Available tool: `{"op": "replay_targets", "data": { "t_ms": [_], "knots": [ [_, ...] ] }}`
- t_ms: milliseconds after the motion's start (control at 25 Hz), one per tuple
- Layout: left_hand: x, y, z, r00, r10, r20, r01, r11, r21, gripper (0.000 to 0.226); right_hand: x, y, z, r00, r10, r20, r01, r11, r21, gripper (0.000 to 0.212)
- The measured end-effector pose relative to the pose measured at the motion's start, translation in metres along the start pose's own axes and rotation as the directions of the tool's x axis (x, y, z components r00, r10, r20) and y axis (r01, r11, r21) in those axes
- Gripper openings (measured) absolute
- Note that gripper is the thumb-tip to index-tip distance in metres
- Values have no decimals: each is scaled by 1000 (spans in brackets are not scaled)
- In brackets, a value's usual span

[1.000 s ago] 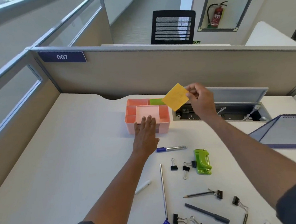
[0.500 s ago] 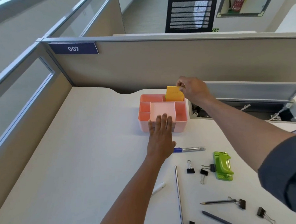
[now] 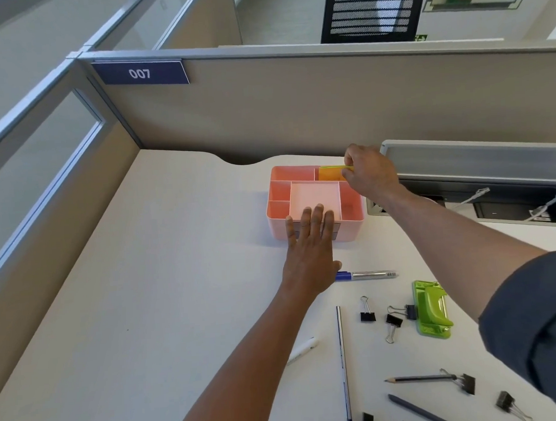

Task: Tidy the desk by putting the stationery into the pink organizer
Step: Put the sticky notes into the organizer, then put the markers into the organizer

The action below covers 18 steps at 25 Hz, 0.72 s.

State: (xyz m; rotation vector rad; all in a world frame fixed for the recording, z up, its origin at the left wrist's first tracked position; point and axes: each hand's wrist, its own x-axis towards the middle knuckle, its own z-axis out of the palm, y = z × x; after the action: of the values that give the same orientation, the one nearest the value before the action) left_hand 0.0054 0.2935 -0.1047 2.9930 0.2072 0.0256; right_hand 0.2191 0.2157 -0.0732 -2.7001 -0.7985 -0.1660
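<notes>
The pink organizer (image 3: 277, 191) stands on the desk near the partition, with several compartments. My left hand (image 3: 311, 250) lies flat against its front wall, fingers spread over the rim. My right hand (image 3: 369, 173) reaches over the back right compartment, its fingertips pinching an orange sticky-note pad (image 3: 329, 174) that sits down inside that compartment, next to a green pad (image 3: 332, 167). Loose on the desk lie a blue-capped pen (image 3: 367, 275), a green hole punch (image 3: 431, 310), black binder clips (image 3: 367, 312), a long thin pen (image 3: 342, 358), a pencil (image 3: 420, 378) and a white pen (image 3: 303, 350).
An open cable tray with a raised grey lid (image 3: 473, 158) lies right of the organizer. Beige partition walls (image 3: 297, 103) close the desk at the back and left. More binder clips (image 3: 505, 401) and a dark pen (image 3: 419, 410) lie at the near right.
My right hand has carried the orange pad from the air down into the organizer's back right compartment. My left hand has stayed on the organizer's front. The camera has moved closer.
</notes>
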Motion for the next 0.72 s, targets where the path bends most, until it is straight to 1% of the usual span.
{"op": "replay_targets", "data": {
  "t_ms": [160,320,440,560,720],
  "knots": [
    [-1,0,1,1000,-5,10,5,1000,-9,99,-1,-1,2,1000,19,3,-19,1000,-4,13],
    [0,-3,0,1000,5,24,-5,1000,-1,99,-3,3,1,1000,3,18,-5,998,69,17],
    [1,-6,-2,999,20,38,-20,1000,-7,99,-10,9,-4,1000,10,3,-10,993,115,22],
    [0,-8,-3,998,27,49,-25,998,-57,100,-23,15,-14,1000,6,-11,-5,992,128,24],
    [-11,-11,-11,999,52,5,-51,991,-124,99,-49,24,-29,998,32,-63,-21,986,167,21]
  ]
}}
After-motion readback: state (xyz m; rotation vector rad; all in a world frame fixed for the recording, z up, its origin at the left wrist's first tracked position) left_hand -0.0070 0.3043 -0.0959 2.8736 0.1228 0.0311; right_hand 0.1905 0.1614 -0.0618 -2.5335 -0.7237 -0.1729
